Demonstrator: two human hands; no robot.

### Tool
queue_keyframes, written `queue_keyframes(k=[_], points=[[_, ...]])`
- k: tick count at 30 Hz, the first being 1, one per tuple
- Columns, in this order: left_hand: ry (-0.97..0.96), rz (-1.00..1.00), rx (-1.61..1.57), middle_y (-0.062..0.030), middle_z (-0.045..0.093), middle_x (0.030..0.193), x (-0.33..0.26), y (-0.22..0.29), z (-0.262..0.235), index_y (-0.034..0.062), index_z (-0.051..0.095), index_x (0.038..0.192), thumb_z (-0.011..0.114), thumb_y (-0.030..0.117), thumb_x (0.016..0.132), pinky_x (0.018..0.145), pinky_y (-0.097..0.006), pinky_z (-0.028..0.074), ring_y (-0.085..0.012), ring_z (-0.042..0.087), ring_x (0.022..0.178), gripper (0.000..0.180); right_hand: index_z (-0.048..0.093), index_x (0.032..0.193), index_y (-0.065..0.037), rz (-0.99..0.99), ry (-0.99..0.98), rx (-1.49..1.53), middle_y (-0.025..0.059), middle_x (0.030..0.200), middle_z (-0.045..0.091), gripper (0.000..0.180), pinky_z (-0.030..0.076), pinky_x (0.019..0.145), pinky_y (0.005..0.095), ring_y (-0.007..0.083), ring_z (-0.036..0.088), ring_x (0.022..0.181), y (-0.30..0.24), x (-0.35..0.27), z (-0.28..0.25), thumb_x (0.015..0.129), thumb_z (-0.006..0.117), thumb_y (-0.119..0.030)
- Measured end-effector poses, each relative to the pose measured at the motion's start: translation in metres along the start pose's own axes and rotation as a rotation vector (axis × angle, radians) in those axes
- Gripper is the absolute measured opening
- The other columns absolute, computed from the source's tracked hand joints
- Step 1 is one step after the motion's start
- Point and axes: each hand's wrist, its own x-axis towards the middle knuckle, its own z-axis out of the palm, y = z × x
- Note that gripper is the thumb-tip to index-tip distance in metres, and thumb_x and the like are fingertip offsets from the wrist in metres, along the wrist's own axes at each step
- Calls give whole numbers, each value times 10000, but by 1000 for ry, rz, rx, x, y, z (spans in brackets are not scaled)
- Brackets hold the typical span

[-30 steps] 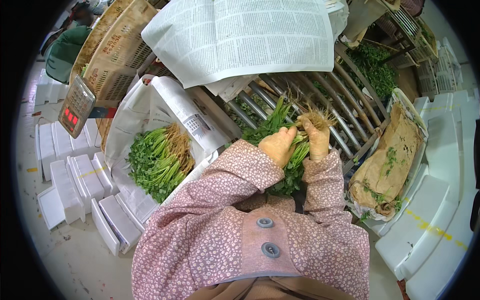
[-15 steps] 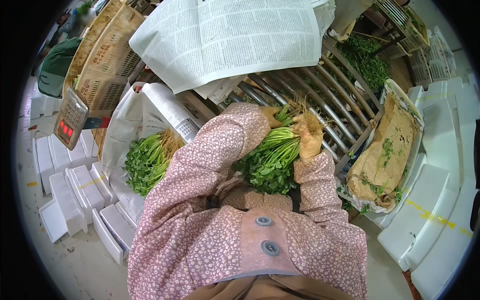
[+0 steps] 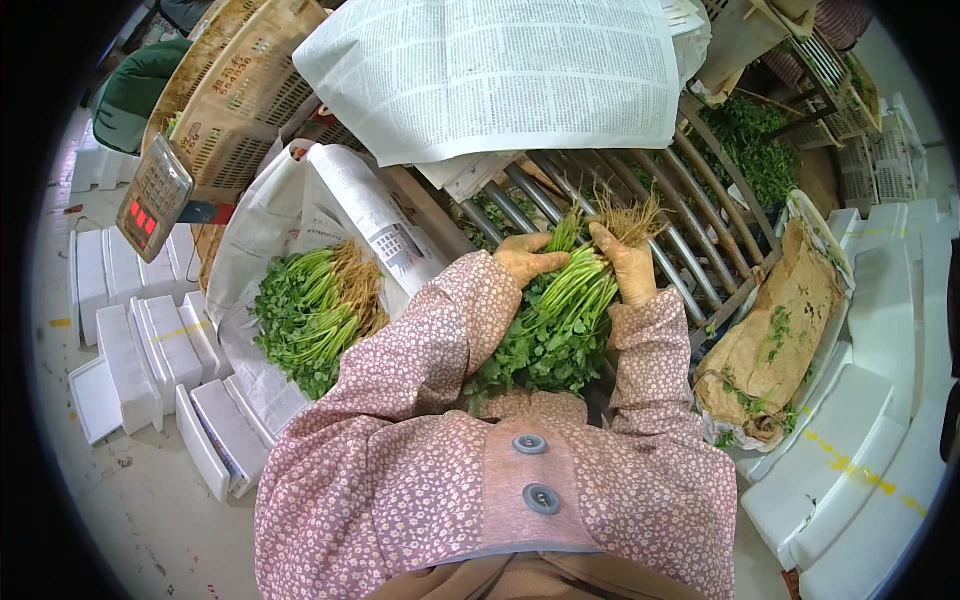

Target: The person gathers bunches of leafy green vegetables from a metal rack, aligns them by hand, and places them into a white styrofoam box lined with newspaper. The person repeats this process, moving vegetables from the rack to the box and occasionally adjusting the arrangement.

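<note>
A thick bunch of coriander (image 3: 560,335) lies across the front of a metal-bar rack, leaves toward me and stringy pale roots pointing away. My right hand (image 3: 630,270) grips its stems just below the roots, thumb on top. On the other side my left hand (image 3: 528,260) closes round the stems, with a few green stalks rising past its fingertips. Both hands look gloved or dusty. To the left, a second pile of coriander (image 3: 315,315) rests on newspaper (image 3: 245,250), its roots turned to the right.
Large newspaper sheets (image 3: 490,80) cover the far part of the rack (image 3: 690,215). A digital scale display (image 3: 155,200) and plastic crates (image 3: 245,100) stand at left. White foam boxes (image 3: 170,355) flank both sides. On the right sits a brown-paper-covered basket (image 3: 770,335).
My left hand has come out from beyond the stems to the bunch's left side, its fingers now showing. The view has shifted slightly. My right hand keeps its hold near the roots.
</note>
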Motion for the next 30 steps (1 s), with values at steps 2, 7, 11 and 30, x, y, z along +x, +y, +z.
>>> queue_keyframes(k=[2,7,11,30], points=[[43,104,-82,-138,621,1169,4,-13,0,2,561,1235,673,303,855,991,-337,402,-230,563,1093,498,637,1017,-12,-36,-22,-18,59,963,640,269,490,748,313,144,600,816,6,-3,-5,836,712,-195],[93,122,-589,-95,669,1067,-9,-11,1,16,600,1132,598,221,911,966,-316,427,-198,581,1061,301,618,979,-7,-118,61,-40,20,866,615,333,455,739,306,118,558,801,6,-20,-4,882,659,-323],[242,6,-588,-84,652,1026,-19,-1,-12,128,633,1078,582,359,906,1041,-501,290,-314,548,1041,293,596,1022,-5,-299,187,101,21,831,589,352,449,688,262,110,533,756,21,-40,-14,902,631,-334],[-399,390,483,-224,417,1385,3,-11,166,42,329,1419,591,480,858,1098,-404,294,-347,376,1308,758,513,832,-39,-877,1015,-315,38,771,489,315,384,648,258,133,465,736,-132,-244,-156,893,633,-324]])
